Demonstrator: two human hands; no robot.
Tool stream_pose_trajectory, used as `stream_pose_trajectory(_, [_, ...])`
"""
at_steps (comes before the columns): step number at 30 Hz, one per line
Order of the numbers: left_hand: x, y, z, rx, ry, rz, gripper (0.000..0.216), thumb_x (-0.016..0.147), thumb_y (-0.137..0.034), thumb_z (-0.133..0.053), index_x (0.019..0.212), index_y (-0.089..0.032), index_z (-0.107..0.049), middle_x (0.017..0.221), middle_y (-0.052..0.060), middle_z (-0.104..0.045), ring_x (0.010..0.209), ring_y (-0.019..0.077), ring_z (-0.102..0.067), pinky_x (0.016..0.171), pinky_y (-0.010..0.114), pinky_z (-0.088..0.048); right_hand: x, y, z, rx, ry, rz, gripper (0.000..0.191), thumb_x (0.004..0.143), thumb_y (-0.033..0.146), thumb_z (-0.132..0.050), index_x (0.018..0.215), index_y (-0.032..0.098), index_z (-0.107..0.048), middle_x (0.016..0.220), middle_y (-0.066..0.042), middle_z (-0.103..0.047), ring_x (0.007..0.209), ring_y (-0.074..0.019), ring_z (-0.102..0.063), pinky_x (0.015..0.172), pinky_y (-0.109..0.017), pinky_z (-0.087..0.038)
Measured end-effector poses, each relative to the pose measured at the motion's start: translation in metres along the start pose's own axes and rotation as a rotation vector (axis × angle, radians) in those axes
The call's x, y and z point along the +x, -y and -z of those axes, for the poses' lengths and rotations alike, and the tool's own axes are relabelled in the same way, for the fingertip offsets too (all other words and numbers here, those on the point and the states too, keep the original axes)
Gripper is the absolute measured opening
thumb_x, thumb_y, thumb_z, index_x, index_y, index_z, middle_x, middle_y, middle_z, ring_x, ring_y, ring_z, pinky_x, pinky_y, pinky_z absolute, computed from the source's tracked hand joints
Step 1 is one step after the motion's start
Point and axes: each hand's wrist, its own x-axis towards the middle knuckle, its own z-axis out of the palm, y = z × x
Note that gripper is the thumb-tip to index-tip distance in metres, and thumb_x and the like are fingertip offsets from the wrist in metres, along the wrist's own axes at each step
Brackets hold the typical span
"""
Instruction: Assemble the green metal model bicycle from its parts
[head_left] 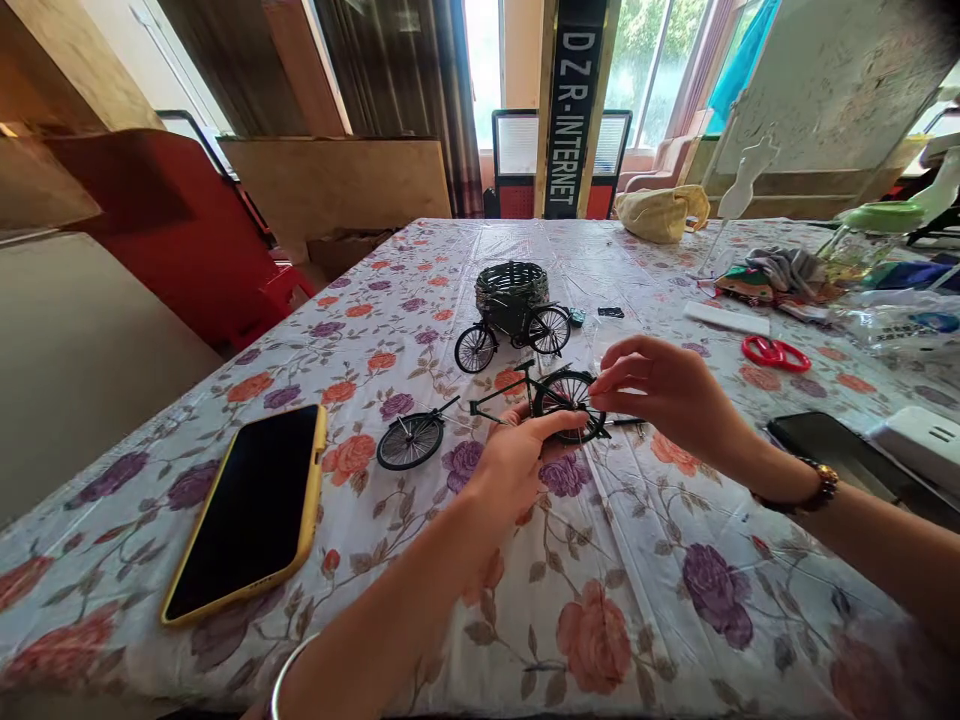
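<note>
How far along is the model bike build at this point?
Done: one small bike stands complete further back. In hand: the left hand holds a second frame while the right hand pinches at its mounted wheel. Left, it seems: the other wheel lies out ahead of the frame on a thin rod, not yet seated in place.

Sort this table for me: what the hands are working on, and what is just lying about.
In hand:
- model bicycle, held by the left hand
- its rear wheel, pinched by the right hand

Lying about:
- second model bicycle
- woven basket
- yellow-cased phone
- red scissors
- black phone
- yellow bag
</note>
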Motion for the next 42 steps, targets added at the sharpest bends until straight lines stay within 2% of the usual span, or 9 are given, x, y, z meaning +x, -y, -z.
stream_pose_trajectory(7, [-0.003,-0.002,-0.001,0.009,0.029,0.005,0.021,0.056,-0.007,-0.069,0.074,-0.013,-0.060,0.071,0.004,-0.066,0.069,0.0150,-0.063,0.073,0.031,-0.051,0.006,-0.010,0.008,-0.089,0.049,0.082,0.028,0.059,0.025,-0.072,0.080,0.020,-0.054,0.064,0.002,-0.065,0.068,-0.0152,-0.062,0.067,-0.032,-0.047])
stream_pose_trajectory(17, [-0.003,0.001,-0.002,0.036,-0.010,-0.027,0.024,0.055,-0.008,-0.070,0.076,-0.015,-0.060,0.069,0.003,-0.066,0.063,0.0135,-0.062,0.069,0.030,-0.051,0.006,-0.014,0.006,-0.152,0.094,0.112,0.025,0.061,0.028,-0.070,0.079,0.020,-0.054,0.066,0.001,-0.067,0.067,-0.0145,-0.060,0.073,-0.034,-0.045])
stream_pose_trajectory(22, [-0.005,0.001,-0.004,0.065,-0.011,-0.099,0.026,0.054,-0.009,-0.070,0.077,-0.015,-0.062,0.074,0.003,-0.067,0.064,0.0135,-0.062,0.065,0.028,-0.050,0.005,-0.013,0.005,-0.177,0.076,0.101,0.026,0.060,0.027,-0.070,0.079,0.019,-0.054,0.065,0.001,-0.066,0.069,-0.0148,-0.060,0.073,-0.034,-0.044])
stream_pose_trajectory(28, [-0.008,0.001,-0.004,0.091,0.029,-0.198,0.024,0.055,-0.013,-0.071,0.078,-0.018,-0.064,0.076,0.001,-0.067,0.066,0.0124,-0.061,0.067,0.025,-0.047,0.002,-0.015,0.003,-0.171,-0.023,0.152,0.027,0.058,0.026,-0.072,0.078,0.020,-0.055,0.063,0.002,-0.064,0.066,-0.0149,-0.060,0.073,-0.035,-0.043])
stream_pose_trajectory(32, [-0.012,0.000,-0.005,0.175,0.106,-0.382,0.019,0.062,-0.014,-0.067,0.081,-0.017,-0.064,0.082,0.002,-0.067,0.076,0.0144,-0.062,0.073,0.024,-0.046,-0.001,-0.013,0.001,-0.122,-0.082,0.185,0.027,0.057,0.026,-0.074,0.075,0.021,-0.054,0.065,0.001,-0.064,0.067,-0.0156,-0.061,0.071,-0.034,-0.046])
stream_pose_trajectory(35, [-0.016,-0.002,-0.007,0.278,0.106,-0.488,0.019,0.065,-0.018,-0.066,0.085,-0.018,-0.064,0.086,0.002,-0.067,0.080,0.0157,-0.061,0.072,0.023,-0.046,-0.004,-0.012,0.000,-0.089,-0.141,0.210,0.027,0.056,0.025,-0.074,0.074,0.021,-0.055,0.066,0.001,-0.063,0.068,-0.0155,-0.061,0.069,-0.033,-0.048])
stream_pose_trajectory(42, [-0.022,-0.003,-0.009,0.349,0.092,-0.568,0.015,0.067,-0.021,-0.065,0.082,-0.017,-0.064,0.080,0.000,-0.065,0.073,0.0132,-0.057,0.067,0.021,-0.045,-0.011,-0.009,-0.003,-0.100,-0.179,0.276,0.022,0.058,0.021,-0.074,0.073,0.023,-0.057,0.069,0.001,-0.061,0.069,-0.0145,-0.059,0.068,-0.032,-0.048])
